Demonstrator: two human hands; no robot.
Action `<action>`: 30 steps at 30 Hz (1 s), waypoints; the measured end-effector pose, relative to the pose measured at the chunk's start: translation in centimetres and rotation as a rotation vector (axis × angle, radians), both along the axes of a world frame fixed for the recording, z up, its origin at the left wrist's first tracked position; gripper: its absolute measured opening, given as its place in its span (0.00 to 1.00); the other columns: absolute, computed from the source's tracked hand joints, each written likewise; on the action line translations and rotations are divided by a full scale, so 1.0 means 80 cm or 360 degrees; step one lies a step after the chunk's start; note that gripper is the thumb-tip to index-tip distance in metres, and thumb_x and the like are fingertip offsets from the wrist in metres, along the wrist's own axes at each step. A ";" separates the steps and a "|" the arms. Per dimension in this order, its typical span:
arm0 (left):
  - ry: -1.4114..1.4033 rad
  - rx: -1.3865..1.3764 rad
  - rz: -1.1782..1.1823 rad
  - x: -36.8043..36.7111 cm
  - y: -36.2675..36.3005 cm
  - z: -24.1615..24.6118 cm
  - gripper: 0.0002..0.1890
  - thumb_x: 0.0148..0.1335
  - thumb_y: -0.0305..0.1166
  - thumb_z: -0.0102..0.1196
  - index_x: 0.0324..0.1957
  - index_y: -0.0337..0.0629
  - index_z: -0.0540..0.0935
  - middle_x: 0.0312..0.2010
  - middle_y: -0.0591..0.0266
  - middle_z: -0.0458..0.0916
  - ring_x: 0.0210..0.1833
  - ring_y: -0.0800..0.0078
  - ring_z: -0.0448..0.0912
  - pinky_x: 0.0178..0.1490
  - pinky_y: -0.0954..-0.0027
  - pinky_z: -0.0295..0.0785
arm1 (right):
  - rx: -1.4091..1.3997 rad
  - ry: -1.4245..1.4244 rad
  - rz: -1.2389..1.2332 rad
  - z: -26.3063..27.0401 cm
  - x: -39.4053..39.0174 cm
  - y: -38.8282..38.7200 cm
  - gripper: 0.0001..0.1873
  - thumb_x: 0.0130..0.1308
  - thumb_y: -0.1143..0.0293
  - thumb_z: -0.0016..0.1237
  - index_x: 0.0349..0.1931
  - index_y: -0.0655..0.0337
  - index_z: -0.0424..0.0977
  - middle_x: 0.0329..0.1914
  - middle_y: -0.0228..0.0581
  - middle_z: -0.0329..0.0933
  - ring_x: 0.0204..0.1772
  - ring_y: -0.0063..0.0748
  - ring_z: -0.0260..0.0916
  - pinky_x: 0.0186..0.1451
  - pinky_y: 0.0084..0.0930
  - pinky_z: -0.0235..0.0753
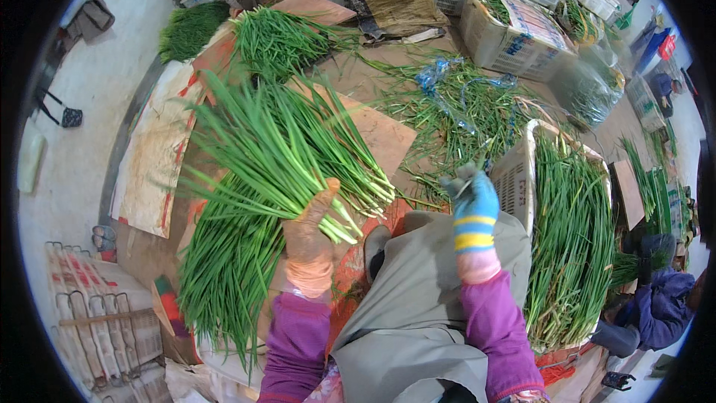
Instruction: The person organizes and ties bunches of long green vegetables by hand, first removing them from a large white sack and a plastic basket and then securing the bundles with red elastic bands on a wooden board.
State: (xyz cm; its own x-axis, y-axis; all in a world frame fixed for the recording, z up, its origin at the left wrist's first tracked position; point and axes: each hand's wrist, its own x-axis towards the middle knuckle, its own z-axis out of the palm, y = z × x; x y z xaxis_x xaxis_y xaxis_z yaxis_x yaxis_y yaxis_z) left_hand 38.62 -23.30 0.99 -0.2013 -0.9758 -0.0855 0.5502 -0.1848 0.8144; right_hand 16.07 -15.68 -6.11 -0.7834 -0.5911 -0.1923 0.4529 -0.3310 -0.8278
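My left hand (310,229), in a stained orange-brown glove, grips a bunch of garlic chives (274,151) near the pale stem ends. The leaves fan out to the upper left. My right hand (474,198) wears a blue knit glove with yellow stripes at the cuff. It is bent over my grey-covered lap (414,285), apart from the bunch, with its fingertips blurred. Whether something thin is between those fingers is unclear. Beyond the held bunch, more chives (358,165) lie on a brown board (386,131). Another heap of chives (229,274) spreads to the left of my left wrist.
On my right stands a white plastic crate (512,179) packed with long chives (570,246). Leaf scraps (475,112) with blue plastic strips (433,75) litter the floor ahead. Farther off are a chive pile (277,42) and a filled crate (503,45). A person (660,302) sits at right.
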 end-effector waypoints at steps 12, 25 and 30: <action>0.0232 -0.0013 -0.0179 0.035 -0.005 -0.009 0.26 0.56 0.30 0.58 0.56 0.35 0.67 0.22 0.74 0.64 0.16 0.89 0.57 0.17 0.83 0.57 | 0.1503 0.2615 0.1176 -0.030 0.058 -0.078 0.15 0.55 0.55 0.49 0.26 0.57 0.77 0.28 0.44 0.77 0.34 0.45 0.76 0.35 0.40 0.74; 0.0216 0.0467 -0.0598 -0.008 0.019 -0.055 0.15 0.55 0.30 0.59 0.44 0.34 0.76 0.23 0.65 0.75 0.17 0.80 0.69 0.19 0.81 0.64 | 0.0452 0.0968 0.1447 0.047 0.102 0.043 0.11 0.62 0.66 0.47 0.37 0.66 0.75 0.29 0.39 0.75 0.30 0.27 0.71 0.36 0.23 0.71; -0.0151 0.0338 -0.0445 -0.014 0.035 -0.053 0.12 0.57 0.26 0.56 0.43 0.31 0.79 0.19 0.65 0.74 0.16 0.80 0.68 0.19 0.81 0.62 | 0.0420 0.1334 0.1079 0.034 0.108 0.036 0.11 0.61 0.66 0.48 0.36 0.65 0.76 0.30 0.44 0.76 0.34 0.35 0.74 0.38 0.27 0.71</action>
State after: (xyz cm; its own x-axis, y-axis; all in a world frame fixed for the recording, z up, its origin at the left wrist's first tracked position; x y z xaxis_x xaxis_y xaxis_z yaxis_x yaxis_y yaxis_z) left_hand 37.48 -20.52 -3.27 -0.4391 -0.8426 -0.3117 0.3783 -0.4881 0.7865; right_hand 24.71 -12.82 -3.39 -0.2540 -0.9651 0.0639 -0.2627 0.0053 -0.9649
